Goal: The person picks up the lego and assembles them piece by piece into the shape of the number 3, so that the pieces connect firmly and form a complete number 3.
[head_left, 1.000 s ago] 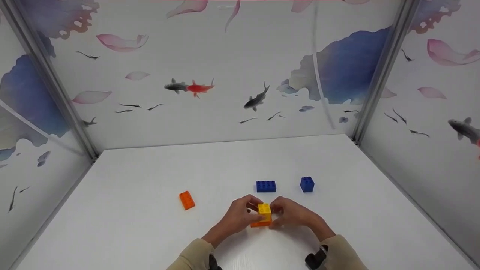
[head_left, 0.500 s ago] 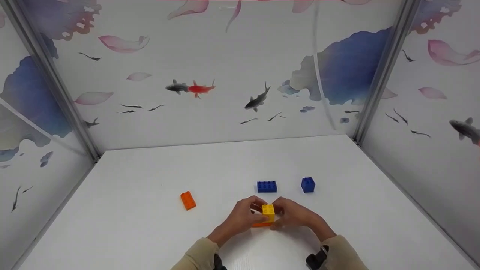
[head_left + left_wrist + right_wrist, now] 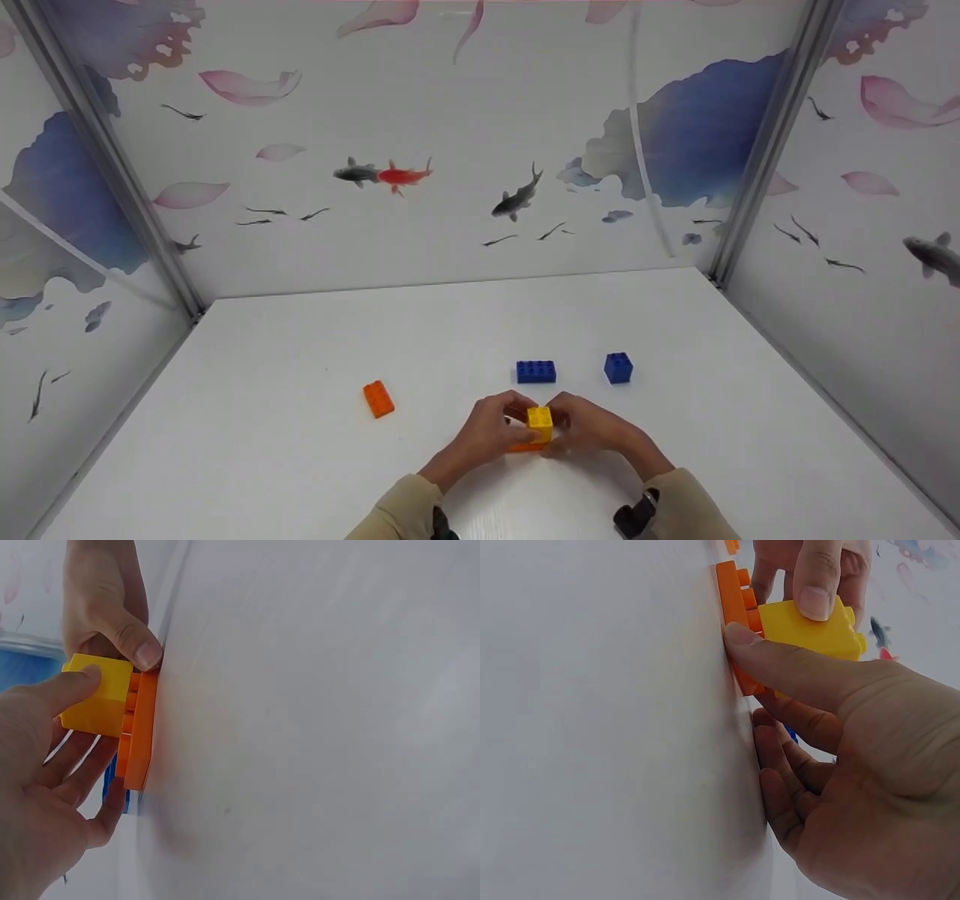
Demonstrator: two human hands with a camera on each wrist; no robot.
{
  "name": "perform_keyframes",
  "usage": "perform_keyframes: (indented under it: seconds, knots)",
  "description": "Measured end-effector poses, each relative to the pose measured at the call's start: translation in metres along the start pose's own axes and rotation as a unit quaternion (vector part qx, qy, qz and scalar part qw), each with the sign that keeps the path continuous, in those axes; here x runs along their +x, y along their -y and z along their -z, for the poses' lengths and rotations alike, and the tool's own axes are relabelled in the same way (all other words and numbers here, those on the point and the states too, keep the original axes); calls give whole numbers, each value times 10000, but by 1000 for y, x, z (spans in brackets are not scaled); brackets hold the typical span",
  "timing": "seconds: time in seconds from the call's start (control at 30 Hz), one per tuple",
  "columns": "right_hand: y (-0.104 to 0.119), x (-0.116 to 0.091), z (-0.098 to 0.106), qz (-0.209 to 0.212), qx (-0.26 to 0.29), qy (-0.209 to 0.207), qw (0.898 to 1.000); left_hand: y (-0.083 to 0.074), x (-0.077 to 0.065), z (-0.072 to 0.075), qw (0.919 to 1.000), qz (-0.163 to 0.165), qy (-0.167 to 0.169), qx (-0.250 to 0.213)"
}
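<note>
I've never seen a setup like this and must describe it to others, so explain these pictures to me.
There is no machine here: a person works bare-handed. The wide picture comes from a camera worn on the head; the two close ones come from a camera on each wrist. The left hand pinches a yellow toy brick; the right hand pinches the orange base brick beneath it. On the white table also lie a loose orange brick, an oblong blue brick and a square-topped blue brick.
</note>
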State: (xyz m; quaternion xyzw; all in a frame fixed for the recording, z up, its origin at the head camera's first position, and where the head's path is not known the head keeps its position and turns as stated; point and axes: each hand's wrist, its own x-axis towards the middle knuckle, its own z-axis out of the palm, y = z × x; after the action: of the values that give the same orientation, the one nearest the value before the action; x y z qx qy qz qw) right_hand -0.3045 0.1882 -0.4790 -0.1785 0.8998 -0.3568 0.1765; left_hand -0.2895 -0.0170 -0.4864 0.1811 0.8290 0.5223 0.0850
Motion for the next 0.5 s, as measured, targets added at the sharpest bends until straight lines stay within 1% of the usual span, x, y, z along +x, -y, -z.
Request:
perform_keyframes:
  seconds: [0.17, 0.33, 0.5]
  knots:
    - [0, -1, -1, 46, 29, 24, 10000, 2, -1, 3, 9999, -67, 115, 42]
    - [1, -2, -2, 28, -7, -28, 10000, 2, -3, 5, 9999, -121, 67, 82]
    - [-2, -1, -1, 125, -115, -55, 9998, 2, -1, 3, 9999, -66, 38, 118]
